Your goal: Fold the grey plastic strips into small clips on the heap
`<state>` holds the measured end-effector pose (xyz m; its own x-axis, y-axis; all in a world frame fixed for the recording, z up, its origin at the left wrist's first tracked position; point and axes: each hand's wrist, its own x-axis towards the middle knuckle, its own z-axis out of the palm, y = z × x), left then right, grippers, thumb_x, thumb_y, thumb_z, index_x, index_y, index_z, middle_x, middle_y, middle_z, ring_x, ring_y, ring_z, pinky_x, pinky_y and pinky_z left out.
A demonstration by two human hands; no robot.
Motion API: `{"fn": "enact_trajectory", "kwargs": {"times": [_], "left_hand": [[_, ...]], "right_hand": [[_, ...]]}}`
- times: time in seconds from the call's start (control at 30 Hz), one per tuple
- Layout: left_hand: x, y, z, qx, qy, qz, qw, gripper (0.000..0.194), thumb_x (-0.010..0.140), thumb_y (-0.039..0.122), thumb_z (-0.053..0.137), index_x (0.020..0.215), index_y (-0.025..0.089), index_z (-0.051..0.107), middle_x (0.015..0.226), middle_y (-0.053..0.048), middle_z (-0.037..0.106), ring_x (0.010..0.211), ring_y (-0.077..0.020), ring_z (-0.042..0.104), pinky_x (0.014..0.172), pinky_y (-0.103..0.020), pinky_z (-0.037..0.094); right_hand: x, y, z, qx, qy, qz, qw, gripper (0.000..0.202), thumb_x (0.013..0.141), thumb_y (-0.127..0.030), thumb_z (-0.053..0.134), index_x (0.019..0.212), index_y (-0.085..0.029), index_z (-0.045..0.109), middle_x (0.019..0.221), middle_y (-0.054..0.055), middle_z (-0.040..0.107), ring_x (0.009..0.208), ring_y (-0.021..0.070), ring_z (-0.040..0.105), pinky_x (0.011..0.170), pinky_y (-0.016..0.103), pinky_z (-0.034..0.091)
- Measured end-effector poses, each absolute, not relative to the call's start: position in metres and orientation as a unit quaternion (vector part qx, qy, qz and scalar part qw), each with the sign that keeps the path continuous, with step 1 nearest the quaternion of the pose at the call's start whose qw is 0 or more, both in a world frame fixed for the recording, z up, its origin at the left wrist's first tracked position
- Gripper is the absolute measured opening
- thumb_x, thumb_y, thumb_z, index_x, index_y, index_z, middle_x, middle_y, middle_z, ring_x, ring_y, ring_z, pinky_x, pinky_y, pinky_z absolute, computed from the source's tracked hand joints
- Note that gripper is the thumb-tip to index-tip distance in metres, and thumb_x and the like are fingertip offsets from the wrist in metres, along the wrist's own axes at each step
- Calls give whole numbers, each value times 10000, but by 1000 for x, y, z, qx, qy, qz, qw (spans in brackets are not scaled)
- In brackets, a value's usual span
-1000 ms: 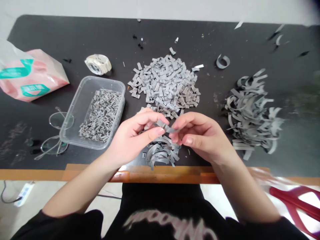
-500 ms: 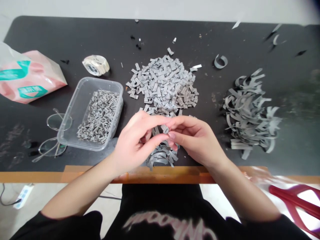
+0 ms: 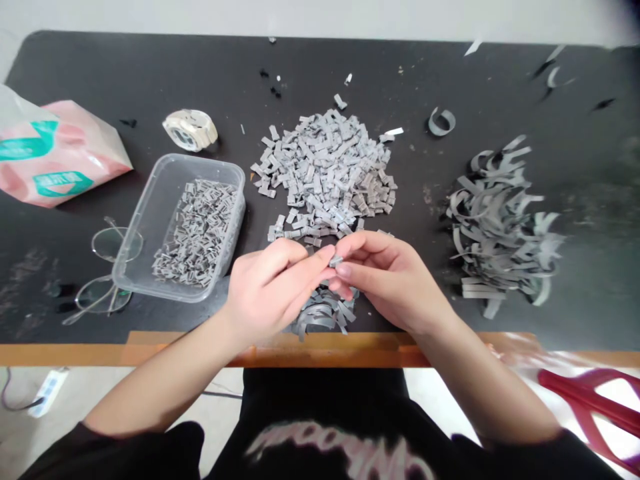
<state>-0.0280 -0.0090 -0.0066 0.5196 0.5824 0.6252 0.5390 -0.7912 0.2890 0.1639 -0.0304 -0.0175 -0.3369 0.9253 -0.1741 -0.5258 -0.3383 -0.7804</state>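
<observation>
A small grey piece (image 3: 335, 261) is between the fingertips of the two hands, above the near middle part of the bench (image 3: 415, 80). Its shape is hard to make out, because fingers cover most of it. The left hand (image 3: 265, 287) is nearly closed, back upward, and its fingertips grasp the piece from the left; its thumb is partly hidden. The right hand (image 3: 393, 280) pinches the piece between thumb and forefinger, while its other fingers are bent loosely below.

Under the hands lies a small heap of grey strips (image 3: 325, 313), partly covered by them and close to the wooden near edge (image 3: 350, 348) of the bench. Just beyond the hands is a big pile of folded grey pieces (image 3: 330, 160); its near side is partly hidden by them.

To the left stands a clear plastic container (image 3: 136, 223) with many small metal-looking clips (image 3: 200, 230). Glasses (image 3: 103, 295) lie beside it, partly seen through its wall. Farther are a white watch (image 3: 190, 130) and a pink bag (image 3: 75, 143), which the picture cuts off.

To the right, black surface separates the hands from a tangled pile of strips (image 3: 505, 233); one curled strip (image 3: 441, 123) lies farther. Red handles (image 3: 575, 393) at the near right are blurred and cut off.
</observation>
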Motion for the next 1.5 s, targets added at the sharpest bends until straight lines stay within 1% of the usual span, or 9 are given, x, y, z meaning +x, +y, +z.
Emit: {"fn": "enact_trajectory", "kwargs": {"times": [0.17, 0.3, 0.5, 0.73, 0.87, 1.03, 1.2, 1.4, 1.5], "left_hand": [[-25, -9, -5, 875, 308, 371, -36, 142, 952, 141, 624, 959, 153, 765, 612, 28, 596, 515, -80, 559, 469, -186, 454], [-24, -10, -6, 879, 302, 367, -50, 134, 952, 135, 628, 970, 114, 759, 649, 4, 636, 549, -89, 598, 497, -190, 485], [-22, -13, -12, 873, 318, 367, -43, 154, 974, 135, 587, 993, 145, 740, 689, 14, 644, 578, -78, 608, 527, -166, 507], [-19, -19, -8, 866, 322, 365, 116, 179, 942, 124, 629, 1113, 148, 677, 836, -6, 719, 723, -98, 663, 679, -178, 556], [-21, -16, -1, 836, 381, 367, 145, 162, 924, 202, 684, 1082, 174, 660, 717, 25, 640, 624, -111, 581, 590, -221, 499], [-25, -11, 3, 798, 399, 388, 232, 121, 912, 166, 670, 1032, 181, 678, 675, 51, 504, 596, -101, 501, 568, -232, 434], [-24, -10, 4, 745, 391, 389, 375, 50, 909, 151, 665, 947, 183, 675, 693, 50, 511, 625, -92, 521, 578, -222, 427], [-19, -12, 5, 628, 400, 374, 553, 89, 912, 184, 662, 861, 198, 590, 677, 45, 585, 537, -79, 521, 516, -206, 436], [-17, -12, 5, 539, 389, 349, 661, 131, 917, 244, 670, 853, 204, 563, 580, 72, 528, 417, -52, 388, 410, -182, 331]], "right_hand": [[161, -32, -22, -321, -334, 741, 486, 50, 887, -158, 751, 925, -185, 734, 736, -2, 721, 608, 88, 623, 576, 207, 524], [156, -34, -22, -345, -352, 715, 496, 63, 902, -216, 746, 891, -177, 697, 684, -23, 660, 586, 83, 576, 570, 208, 490], [155, -34, -22, -362, -375, 701, 487, 117, 939, -263, 704, 882, -184, 639, 666, -42, 592, 581, 80, 530, 574, 213, 441], [155, -32, -23, -334, -363, 720, 488, 119, 923, -279, 721, 892, -196, 642, 755, -25, 587, 625, 96, 524, 593, 235, 444], [157, -34, -22, -306, -381, 707, 511, 102, 954, -290, 686, 933, -210, 627, 742, -25, 564, 662, 114, 511, 626, 256, 431], [157, -37, -25, -287, -426, 692, 508, 59, 1014, -269, 597, 982, -220, 589, 728, -37, 516, 666, 114, 486, 652, 262, 409], [157, -36, -20, -304, -463, 688, 469, 139, 1026, -287, 567, 917, -209, 531, 695, -42, 508, 659, 116, 486, 668, 265, 421], [161, -33, -15, -346, -482, 678, 434, 157, 1000, -329, 608, 918, -199, 579, 713, -34, 519, 663, 118, 492, 665, 265, 434], [163, -34, -17, -352, -498, 662, 435, 162, 1019, -326, 580, 915, -202, 578, 712, -38, 499, 660, 112, 467, 655, 261, 409]]}}
